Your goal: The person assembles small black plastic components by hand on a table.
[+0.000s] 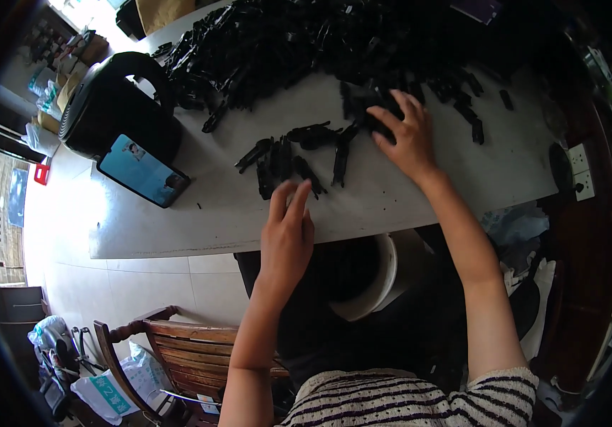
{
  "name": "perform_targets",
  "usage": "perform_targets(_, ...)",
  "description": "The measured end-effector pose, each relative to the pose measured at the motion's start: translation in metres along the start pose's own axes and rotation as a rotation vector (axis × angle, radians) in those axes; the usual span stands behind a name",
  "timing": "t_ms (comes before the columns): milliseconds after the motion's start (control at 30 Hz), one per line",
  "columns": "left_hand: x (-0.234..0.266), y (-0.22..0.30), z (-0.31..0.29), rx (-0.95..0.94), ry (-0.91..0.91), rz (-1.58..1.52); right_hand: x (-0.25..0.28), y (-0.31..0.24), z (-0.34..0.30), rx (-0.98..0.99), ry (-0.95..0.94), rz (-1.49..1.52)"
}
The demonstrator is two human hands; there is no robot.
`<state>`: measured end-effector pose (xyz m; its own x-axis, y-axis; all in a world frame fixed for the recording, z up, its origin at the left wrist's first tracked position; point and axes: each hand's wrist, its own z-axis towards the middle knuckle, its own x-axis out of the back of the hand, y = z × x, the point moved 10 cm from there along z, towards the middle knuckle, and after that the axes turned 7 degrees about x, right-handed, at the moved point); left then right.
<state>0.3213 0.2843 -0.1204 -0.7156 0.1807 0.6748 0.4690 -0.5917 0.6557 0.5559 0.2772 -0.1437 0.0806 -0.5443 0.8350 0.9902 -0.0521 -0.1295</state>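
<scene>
A large heap of narrow black plastic pieces (263,53) covers the far part of the pale table; their exact kind is too dark to make out. A smaller loose cluster of black pieces (274,165) lies nearer, in front of my left hand (288,228). That hand's fingers are stretched forward and apart, with the tips at the cluster's near edge and nothing visibly held. Farther right, my right hand (407,139) spreads its fingers over dark pieces at the heap's front edge. Slight blur and shadow there hide whether the fingertips touch them.
A phone (142,171) with a lit screen leans against a black kettle (124,99) on the left. Below the table's front edge (199,250) stands a white bucket (387,274) with a dark inside. A wooden chair (192,349) is at lower left, a wall socket (580,171) at right.
</scene>
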Motion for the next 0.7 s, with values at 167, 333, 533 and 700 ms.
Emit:
perform_targets(167, -0.022, -0.013, 0.022, -0.004, -0.085, 0.512, 0.006, -0.055, -0.014, 0.132, -0.061, 0.122)
perform_targets(333, -0.022, -0.014, 0.011, -0.077, -0.1, 0.453, 0.013, -0.059, 0.0, 0.122, -0.194, 0.26)
perform_targets(533, 0.008, -0.012, -0.004, -0.048, -0.03, 0.178, 0.064, -0.035, -0.019, 0.116, 0.042, 0.335)
perform_targets(700, 0.034, -0.023, -0.025, 0.067, 0.044, -0.111, 0.043, -0.069, -0.056, 0.205, -0.165, 0.288)
